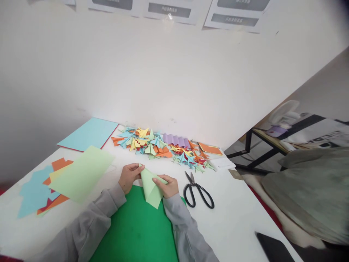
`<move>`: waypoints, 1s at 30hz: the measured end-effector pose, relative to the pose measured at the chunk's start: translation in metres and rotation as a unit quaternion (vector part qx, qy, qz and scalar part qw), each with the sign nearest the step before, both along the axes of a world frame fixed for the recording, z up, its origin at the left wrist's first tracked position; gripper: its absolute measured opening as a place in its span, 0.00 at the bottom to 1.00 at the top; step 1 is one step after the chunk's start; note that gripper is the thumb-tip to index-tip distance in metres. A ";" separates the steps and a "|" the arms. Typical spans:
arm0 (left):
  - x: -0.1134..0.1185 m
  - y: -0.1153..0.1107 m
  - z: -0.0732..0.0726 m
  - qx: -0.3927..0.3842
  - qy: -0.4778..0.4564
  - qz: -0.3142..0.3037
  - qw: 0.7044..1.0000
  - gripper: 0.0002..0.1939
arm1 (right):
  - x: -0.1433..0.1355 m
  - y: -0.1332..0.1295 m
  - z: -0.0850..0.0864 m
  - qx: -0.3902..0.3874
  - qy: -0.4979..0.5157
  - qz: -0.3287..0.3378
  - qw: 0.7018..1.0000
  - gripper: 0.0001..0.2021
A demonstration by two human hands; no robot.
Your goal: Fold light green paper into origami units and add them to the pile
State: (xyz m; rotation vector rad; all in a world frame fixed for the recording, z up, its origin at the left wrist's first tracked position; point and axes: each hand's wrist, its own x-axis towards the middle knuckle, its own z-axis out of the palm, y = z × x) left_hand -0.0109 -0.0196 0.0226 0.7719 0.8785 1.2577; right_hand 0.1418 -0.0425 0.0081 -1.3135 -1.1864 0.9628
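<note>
A light green sheet of paper (152,189), partly folded, is held between both hands above a green mat (139,225). My left hand (130,177) pinches its upper left corner between thumb and fingers. On the right side, my right hand (167,185) grips the folded edge, with the thumb lying on top of the paper. The lower point of the sheet hangs over the mat. Beyond the hands lies a heap of small folded paper planes (152,143) in several colours. Black-handled scissors (195,191) rest slightly apart, blades pointing away, to the right of my right hand.
Left on the white table (226,218) lie a large light green sheet (84,174), coloured paper scraps (35,189) and a pale blue sheet (89,133). Pleated purple paper (176,140) stands by the wall. A black phone-like object (274,247) is near the right edge; another person (308,193) is beyond.
</note>
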 end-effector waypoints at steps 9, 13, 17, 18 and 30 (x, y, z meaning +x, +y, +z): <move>0.000 -0.002 0.003 0.018 0.004 -0.036 0.999 0.09 | 0.002 0.001 0.002 -0.004 0.006 -0.031 0.999 0.11; 0.002 -0.005 0.001 0.009 0.039 -0.073 0.997 0.11 | 0.003 0.000 0.004 -0.001 -0.006 -0.025 1.000 0.11; 0.005 -0.006 -0.002 -0.010 0.067 -0.061 0.996 0.11 | 0.005 -0.001 0.010 -0.006 -0.028 0.012 1.000 0.11; 0.005 -0.006 -0.002 -0.011 0.069 -0.054 0.996 0.11 | 0.005 -0.002 0.011 -0.011 -0.036 0.029 0.999 0.11; 0.010 0.000 -0.004 -0.005 0.060 -0.049 0.997 0.10 | 0.006 0.003 0.005 -0.032 -0.007 -0.003 0.999 0.11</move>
